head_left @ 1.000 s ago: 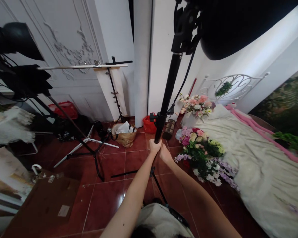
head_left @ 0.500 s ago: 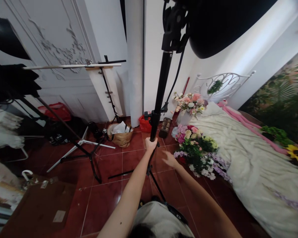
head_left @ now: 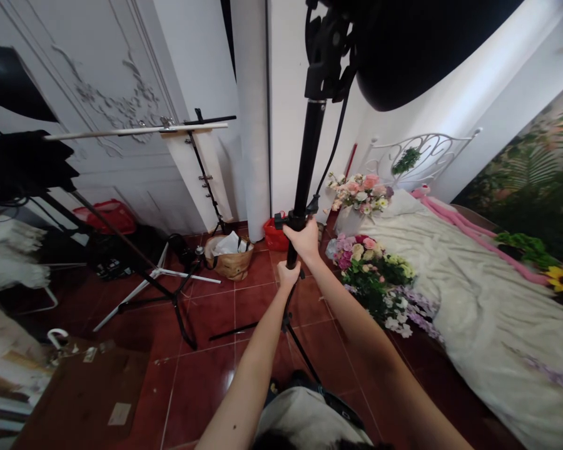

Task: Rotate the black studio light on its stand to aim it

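Beside the bed point(head_left: 478, 300), with flowers point(head_left: 373, 281) heaped at its edge, stands a black light stand pole point(head_left: 304, 156) carrying a big black softbox point(head_left: 426, 44), a top-heavy load, which seems why two hands share it: the left hand point(head_left: 288, 274) is closed around the pole, the right hand point(head_left: 304, 240) closed just above, beside a small locking knob point(head_left: 279, 220)

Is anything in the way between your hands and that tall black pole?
No, nothing is in the way. The right hand is wrapped around the black light-stand pole just below its clamp, and the left hand holds the pole lower down.
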`<state>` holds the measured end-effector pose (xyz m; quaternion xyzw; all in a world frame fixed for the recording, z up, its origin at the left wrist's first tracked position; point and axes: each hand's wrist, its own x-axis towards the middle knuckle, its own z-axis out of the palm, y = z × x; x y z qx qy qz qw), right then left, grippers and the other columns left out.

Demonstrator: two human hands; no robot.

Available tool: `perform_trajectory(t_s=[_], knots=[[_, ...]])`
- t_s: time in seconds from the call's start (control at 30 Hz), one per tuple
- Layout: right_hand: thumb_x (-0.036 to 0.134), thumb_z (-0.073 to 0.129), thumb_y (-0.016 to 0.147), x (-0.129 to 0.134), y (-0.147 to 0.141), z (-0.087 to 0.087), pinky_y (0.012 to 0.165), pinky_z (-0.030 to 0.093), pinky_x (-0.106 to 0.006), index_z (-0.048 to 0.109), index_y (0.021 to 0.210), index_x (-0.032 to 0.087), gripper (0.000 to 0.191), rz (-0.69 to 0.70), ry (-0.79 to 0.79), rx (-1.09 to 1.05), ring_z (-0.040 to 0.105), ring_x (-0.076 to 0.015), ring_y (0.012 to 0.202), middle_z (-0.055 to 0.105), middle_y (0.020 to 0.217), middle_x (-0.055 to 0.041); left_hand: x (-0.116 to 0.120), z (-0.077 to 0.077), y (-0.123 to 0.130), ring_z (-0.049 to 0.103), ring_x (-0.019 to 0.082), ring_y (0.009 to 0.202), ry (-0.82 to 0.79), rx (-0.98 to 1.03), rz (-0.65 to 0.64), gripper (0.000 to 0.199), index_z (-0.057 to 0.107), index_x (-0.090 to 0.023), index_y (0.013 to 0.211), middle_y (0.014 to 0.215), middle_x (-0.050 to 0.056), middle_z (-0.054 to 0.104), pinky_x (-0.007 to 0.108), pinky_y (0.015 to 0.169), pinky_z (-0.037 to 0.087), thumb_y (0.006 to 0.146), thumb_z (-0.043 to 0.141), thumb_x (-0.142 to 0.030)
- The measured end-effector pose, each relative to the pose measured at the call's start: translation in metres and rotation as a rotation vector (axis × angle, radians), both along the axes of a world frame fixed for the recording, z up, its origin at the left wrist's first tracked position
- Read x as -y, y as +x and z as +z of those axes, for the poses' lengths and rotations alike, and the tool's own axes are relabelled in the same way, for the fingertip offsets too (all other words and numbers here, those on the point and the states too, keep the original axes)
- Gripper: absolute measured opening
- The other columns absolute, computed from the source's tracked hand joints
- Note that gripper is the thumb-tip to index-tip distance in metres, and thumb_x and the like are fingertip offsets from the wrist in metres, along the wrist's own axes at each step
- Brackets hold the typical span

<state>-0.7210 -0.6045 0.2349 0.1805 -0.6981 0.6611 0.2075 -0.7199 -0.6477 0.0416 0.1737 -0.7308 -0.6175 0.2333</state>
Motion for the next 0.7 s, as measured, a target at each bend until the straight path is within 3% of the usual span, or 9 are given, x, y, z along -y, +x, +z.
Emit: perform_trajectory(t_s=[0.1, 0.17, 0.27, 0.37, 0.53, 0.7], knots=[[0.025, 0.059, 0.061, 0.001, -0.005, 0.007, 0.058, 0.046, -0.025, 0.05, 0.068, 0.017, 0.013, 0.007, 0.081, 0.031, 0.051, -0.0123, 0.058, 0.055, 0.061, 0.0019, 0.003, 0.003, 0.003, 0.044, 0.009, 0.044, 0.05, 0.032, -0.049, 0.028, 0.045, -0.015, 0.045, 0.044, -0.002, 0.045, 0.02, 0.043, 0.03, 0.06, 0.064, -0.03], [0.024, 0.056, 0.06, -0.001, -0.009, 0.011, 0.054, 0.044, -0.023, 0.046, 0.061, 0.019, 0.011, 0.059, 0.117, 0.01, 0.047, -0.0109, 0.054, 0.051, 0.057, 0.0033, 0.006, 0.007, 0.008, 0.049, 0.011, 0.048, 0.089, 0.023, -0.122, 0.025, 0.053, -0.014, 0.052, 0.049, 0.0, 0.051, 0.021, 0.047, 0.036, 0.062, 0.066, -0.034], [0.023, 0.055, 0.058, -0.006, -0.016, 0.018, 0.058, 0.045, -0.025, 0.046, 0.061, 0.019, 0.011, 0.181, 0.151, -0.067, 0.048, -0.011, 0.057, 0.05, 0.058, 0.0035, 0.011, 0.01, 0.019, 0.058, 0.013, 0.064, 0.105, -0.083, -0.228, 0.027, 0.061, -0.014, 0.073, 0.069, 0.003, 0.062, 0.024, 0.062, 0.046, 0.06, 0.072, -0.036], [0.024, 0.057, 0.059, -0.008, -0.021, 0.029, 0.065, 0.047, -0.027, 0.048, 0.068, 0.019, 0.014, 0.204, 0.138, -0.135, 0.051, -0.0121, 0.062, 0.052, 0.064, 0.0028, 0.013, 0.006, 0.027, 0.061, 0.014, 0.074, 0.11, -0.13, -0.251, 0.046, 0.06, -0.017, 0.091, 0.084, 0.003, 0.065, 0.027, 0.072, 0.048, 0.053, 0.078, -0.034], [0.024, 0.057, 0.062, 0.0, -0.015, 0.041, 0.069, 0.048, -0.028, 0.047, 0.069, 0.019, 0.012, 0.052, 0.107, -0.106, 0.053, -0.0138, 0.066, 0.056, 0.069, -0.0004, 0.018, -0.014, 0.028, 0.059, 0.014, 0.066, 0.066, -0.004, -0.295, 0.033, 0.063, -0.014, 0.075, 0.069, 0.003, 0.063, 0.028, 0.067, 0.049, 0.055, 0.076, -0.037], [0.026, 0.056, 0.065, 0.009, -0.004, 0.025, 0.069, 0.048, -0.028, 0.047, 0.069, 0.02, 0.012, -0.015, 0.069, -0.04, 0.055, -0.015, 0.067, 0.059, 0.068, -0.0014, 0.017, -0.024, 0.024, 0.058, 0.014, 0.064, 0.052, -0.015, -0.308, 0.03, 0.063, -0.013, 0.072, 0.069, 0.003, 0.063, 0.027, 0.065, 0.048, 0.059, 0.072, -0.039]])
